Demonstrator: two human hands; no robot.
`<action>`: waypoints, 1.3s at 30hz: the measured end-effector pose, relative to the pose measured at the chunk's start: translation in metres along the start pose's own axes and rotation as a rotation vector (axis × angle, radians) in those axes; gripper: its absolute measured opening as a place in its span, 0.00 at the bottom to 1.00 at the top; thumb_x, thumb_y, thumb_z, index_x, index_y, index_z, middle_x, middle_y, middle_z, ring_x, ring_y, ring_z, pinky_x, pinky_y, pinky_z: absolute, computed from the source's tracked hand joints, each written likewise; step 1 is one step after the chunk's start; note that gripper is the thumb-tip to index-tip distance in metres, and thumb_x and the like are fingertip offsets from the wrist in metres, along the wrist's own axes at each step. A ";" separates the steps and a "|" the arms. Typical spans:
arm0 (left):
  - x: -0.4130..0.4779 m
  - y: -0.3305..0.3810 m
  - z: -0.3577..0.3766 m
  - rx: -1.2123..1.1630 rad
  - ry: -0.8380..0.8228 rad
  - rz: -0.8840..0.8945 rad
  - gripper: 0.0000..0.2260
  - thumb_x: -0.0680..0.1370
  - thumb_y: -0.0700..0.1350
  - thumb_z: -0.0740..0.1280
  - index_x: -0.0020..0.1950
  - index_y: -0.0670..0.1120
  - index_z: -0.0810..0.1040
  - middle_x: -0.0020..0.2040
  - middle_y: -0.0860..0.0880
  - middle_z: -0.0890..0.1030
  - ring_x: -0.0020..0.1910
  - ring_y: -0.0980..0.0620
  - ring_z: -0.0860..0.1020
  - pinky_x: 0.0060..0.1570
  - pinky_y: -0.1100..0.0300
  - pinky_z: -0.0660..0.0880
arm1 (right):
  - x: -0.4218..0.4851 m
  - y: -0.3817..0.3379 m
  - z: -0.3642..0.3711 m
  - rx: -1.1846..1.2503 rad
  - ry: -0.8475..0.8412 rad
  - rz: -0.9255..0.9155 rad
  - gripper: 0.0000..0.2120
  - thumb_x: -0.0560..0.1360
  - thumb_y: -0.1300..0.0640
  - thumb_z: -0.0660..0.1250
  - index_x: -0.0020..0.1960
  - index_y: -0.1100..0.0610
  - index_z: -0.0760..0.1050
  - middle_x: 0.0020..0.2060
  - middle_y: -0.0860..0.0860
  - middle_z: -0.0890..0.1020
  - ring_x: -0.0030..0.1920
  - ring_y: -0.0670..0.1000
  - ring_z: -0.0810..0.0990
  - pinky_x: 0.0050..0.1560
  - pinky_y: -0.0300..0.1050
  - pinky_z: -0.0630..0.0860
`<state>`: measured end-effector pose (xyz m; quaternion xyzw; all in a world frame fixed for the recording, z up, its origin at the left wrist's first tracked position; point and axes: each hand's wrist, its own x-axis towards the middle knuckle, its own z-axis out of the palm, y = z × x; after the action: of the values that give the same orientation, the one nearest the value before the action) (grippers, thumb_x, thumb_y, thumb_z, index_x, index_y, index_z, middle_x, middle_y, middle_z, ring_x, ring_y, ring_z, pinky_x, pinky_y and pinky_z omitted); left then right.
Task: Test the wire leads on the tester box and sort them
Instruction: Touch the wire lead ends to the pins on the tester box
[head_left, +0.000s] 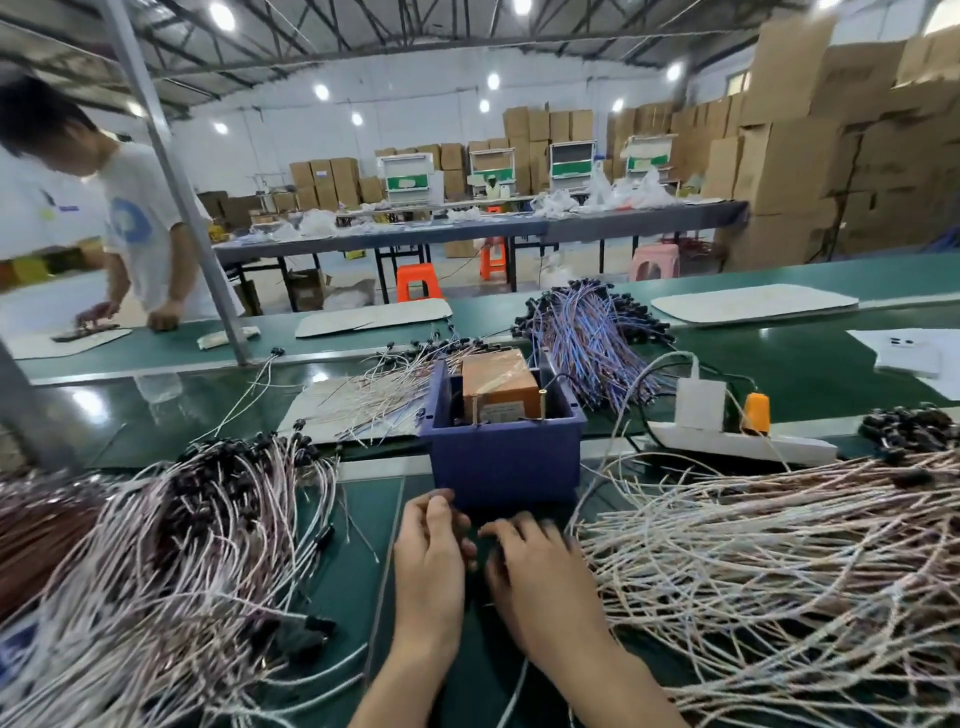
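Head view: left hand (431, 556) and right hand (545, 571) are held close together before the tester box (504, 457).

Both hands are laid side by side over the green table (358, 597), fingers bent toward the blue tester box, which stands just beyond the fingertips. The fingers are blurred, so it cannot be told whether a lead is pinched in either hand. A pile of leads (197, 545) is spread just left of the left hand, and a second pile (779, 571) just right of the right hand. A blue-and-red bundle (587, 332) lies beyond the box, and a power strip (737, 441) is set beyond the right hand.
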<state>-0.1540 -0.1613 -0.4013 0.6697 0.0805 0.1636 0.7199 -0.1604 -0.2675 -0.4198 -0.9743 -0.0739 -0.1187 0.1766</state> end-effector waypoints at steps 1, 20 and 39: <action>-0.001 0.000 0.000 0.000 -0.007 -0.005 0.10 0.86 0.45 0.56 0.54 0.48 0.77 0.40 0.47 0.78 0.30 0.60 0.74 0.31 0.65 0.74 | -0.001 0.000 0.002 -0.009 0.000 -0.007 0.16 0.82 0.47 0.55 0.69 0.43 0.68 0.64 0.47 0.75 0.64 0.52 0.72 0.65 0.50 0.67; 0.082 0.058 -0.124 1.897 -0.358 -0.008 0.10 0.81 0.48 0.63 0.42 0.47 0.71 0.43 0.50 0.78 0.48 0.47 0.80 0.53 0.50 0.78 | -0.008 -0.003 -0.003 0.233 0.129 -0.038 0.14 0.82 0.53 0.59 0.65 0.44 0.74 0.57 0.42 0.78 0.59 0.47 0.74 0.64 0.46 0.70; -0.026 0.040 -0.023 1.128 -0.650 0.586 0.11 0.84 0.56 0.57 0.63 0.54 0.70 0.52 0.47 0.83 0.50 0.41 0.80 0.47 0.47 0.76 | 0.004 0.002 -0.044 2.136 0.069 0.445 0.24 0.83 0.46 0.58 0.30 0.51 0.75 0.23 0.47 0.71 0.28 0.49 0.79 0.45 0.46 0.76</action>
<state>-0.1918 -0.1464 -0.3661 0.9489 -0.2494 0.0759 0.1777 -0.1654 -0.2852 -0.3794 -0.3060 0.0440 0.0139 0.9509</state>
